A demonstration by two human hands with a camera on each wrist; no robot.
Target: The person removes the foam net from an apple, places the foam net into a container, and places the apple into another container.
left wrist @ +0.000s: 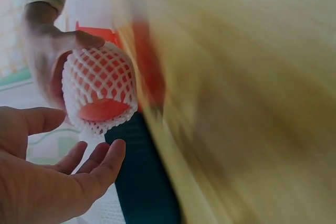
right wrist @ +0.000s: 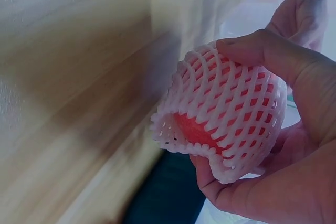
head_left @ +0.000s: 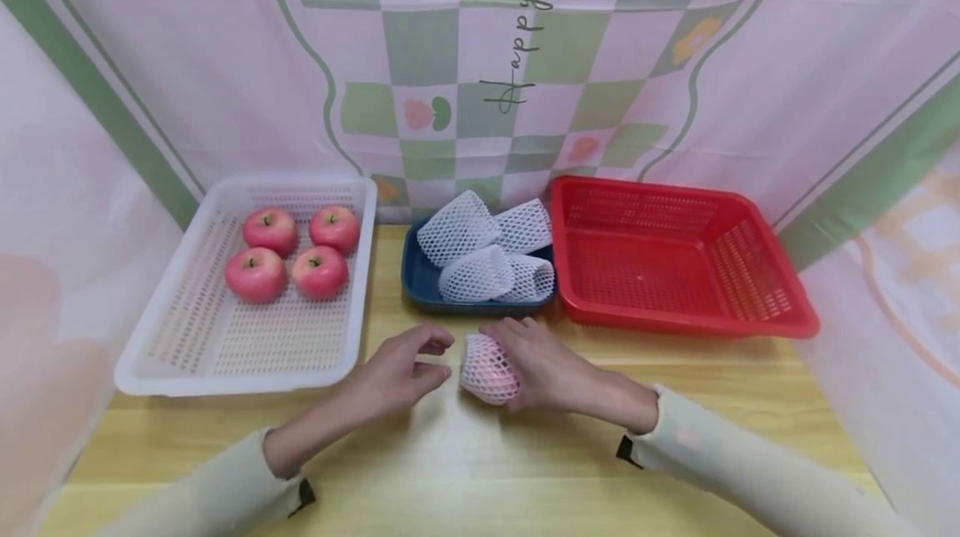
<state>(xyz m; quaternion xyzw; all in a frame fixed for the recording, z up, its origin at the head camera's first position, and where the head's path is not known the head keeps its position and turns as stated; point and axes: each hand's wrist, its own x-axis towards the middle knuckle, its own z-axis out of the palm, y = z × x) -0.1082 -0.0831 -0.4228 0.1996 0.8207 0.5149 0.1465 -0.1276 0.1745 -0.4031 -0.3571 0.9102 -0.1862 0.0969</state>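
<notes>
An apple in a white foam net sleeve (head_left: 489, 370) is gripped by my right hand (head_left: 543, 366) over the table's middle. In the right wrist view, thumb and fingers curl round the netted apple (right wrist: 231, 108), and bare red skin shows at the sleeve's open end. My left hand (head_left: 401, 370) is just left of it, apart from it, fingers loosely bent with nothing between them. The left wrist view shows that hand (left wrist: 58, 166) beside the netted apple (left wrist: 100, 87), thumb and fingers spread.
A white basket (head_left: 176, 303) at the left holds several bare apples (head_left: 256, 274). Several empty foam net sleeves (head_left: 474, 273) lie in a dark blue tray (head_left: 420, 297) at the back middle. A red basket (head_left: 630, 287) stands at the right. Behind hangs a checked curtain (head_left: 495, 45).
</notes>
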